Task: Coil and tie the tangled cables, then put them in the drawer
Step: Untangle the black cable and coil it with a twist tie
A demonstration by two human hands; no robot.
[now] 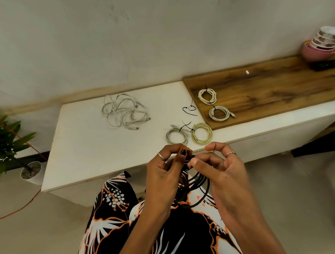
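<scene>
the thin black coiled cable (195,186), light and springy, is pinched at its top between left hand (166,173) and right hand (222,168); best held there.

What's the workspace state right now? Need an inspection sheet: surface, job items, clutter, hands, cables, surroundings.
Surface: white table with a wooden board on its right part.
Job's things: black cable coiled, held in front of the table; drawer not in view.
Clutter: stacked bowls, a dark object and a pen at far right on the board.
Grippers: left hand and right hand both pinch the black cable's top.
Cables: tangled white cables loose on the table; two tied coils at the table edge; two more on the board; loose black ties.
Surroundings: potted plant left, bare wall behind.
</scene>
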